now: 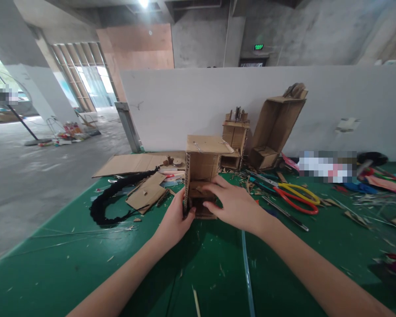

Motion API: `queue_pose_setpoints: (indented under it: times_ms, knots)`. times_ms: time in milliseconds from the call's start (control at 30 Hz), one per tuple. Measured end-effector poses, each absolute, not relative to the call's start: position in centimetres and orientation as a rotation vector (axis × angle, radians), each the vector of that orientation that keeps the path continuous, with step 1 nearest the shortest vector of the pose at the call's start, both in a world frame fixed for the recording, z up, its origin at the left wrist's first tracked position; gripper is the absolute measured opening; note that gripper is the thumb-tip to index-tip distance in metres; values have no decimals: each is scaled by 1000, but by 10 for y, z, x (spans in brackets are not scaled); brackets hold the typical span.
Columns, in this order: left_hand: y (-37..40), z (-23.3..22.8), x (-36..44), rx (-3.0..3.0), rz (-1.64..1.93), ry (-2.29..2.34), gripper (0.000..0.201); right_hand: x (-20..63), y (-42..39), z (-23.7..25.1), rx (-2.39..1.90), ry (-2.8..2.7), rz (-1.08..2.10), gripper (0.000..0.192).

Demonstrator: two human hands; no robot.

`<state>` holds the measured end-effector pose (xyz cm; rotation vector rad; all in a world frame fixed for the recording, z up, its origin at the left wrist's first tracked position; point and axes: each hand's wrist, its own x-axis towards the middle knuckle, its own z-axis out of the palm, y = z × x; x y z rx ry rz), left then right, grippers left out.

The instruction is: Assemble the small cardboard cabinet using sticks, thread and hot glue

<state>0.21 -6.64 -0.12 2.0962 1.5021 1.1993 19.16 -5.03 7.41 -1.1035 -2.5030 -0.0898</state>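
A small open-fronted cardboard box (203, 144) stands upright on the green table before me, with a flat top panel and a shelf (199, 190) across its inside. My left hand (175, 222) grips the box's lower left wall, thumb at the front edge. At the right side, my right hand (234, 204) reaches its fingertips into the front opening. Its index finger lies at the shelf and its thumb sits lower, so the hand grips the box around that shelf. The far sides of the fingers are partly hidden.
Left of the box lie a black braided cord (100, 207) and cardboard pieces (147, 192). Red- and yellow-handled scissors (298, 198) and a slim metal-coloured tool (287, 213) lie right. Two more cardboard structures (277, 119) stand against the white partition (171, 105). A clear bluish strip (247, 273) lies in front.
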Motion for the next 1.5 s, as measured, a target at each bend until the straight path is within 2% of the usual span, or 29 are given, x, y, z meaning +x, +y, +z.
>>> queue_pose_setpoints:
  times_ms: [100, 167, 233, 333, 400, 433, 500, 600, 700, 900, 1133, 1267, 1400, 1500]
  knots:
    - [-65, -3, 3, 2094, 1184, 1520, 49, 194, -53, 76, -1128, -2366, -116, 33]
    - [-64, -6, 4, 2101, 1200, 1533, 53, 198, -54, 77, -1131, -2346, -221, 26]
    - [-66, -5, 4, 2118, 1312, 1565, 63, 203, -55, 79, -1117, -2346, -312, 20]
    - [-76, 4, 0, 2290, 1617, 1674, 76, 216, -56, 79, -1081, -2362, -340, 22]
    - [-87, 16, -2, 2569, 1733, 1728, 65, 226, -57, 77, -1048, -2415, -298, 21]
    - [-92, 22, -1, 2711, 1680, 1736, 54, 231, -57, 76, -1035, -2445, -265, 20]
    - [-100, 33, 3, 2861, 1274, 1752, 38, 239, -59, 72, -1019, -2484, -201, 21]
    - [-102, 42, 15, 2685, 593, 1892, 48, 247, -62, 66, -1021, -2508, -145, 24]
    - [-93, 47, 27, 2543, 320, 2043, 58, 250, -68, 60, -1001, -2552, -118, 26]
    - [-78, 60, 33, 2439, 250, 2180, 49, 251, -77, 44, -973, -2549, -98, 29]
    - [-75, 60, 30, 2466, 172, 2206, 45, 247, -78, 33, -1000, -2527, -156, 41]
    - [-73, 57, 31, 2439, 224, 2235, 45, 249, -75, 29, -1010, -2524, -185, 41]
    - [-74, 47, 27, 2438, 329, 2295, 55, 252, -75, 26, -1003, -2541, -193, 41]
    - [-76, 39, 21, 2700, 467, 2199, 43, 252, -76, 26, -1004, -2550, -184, 41]
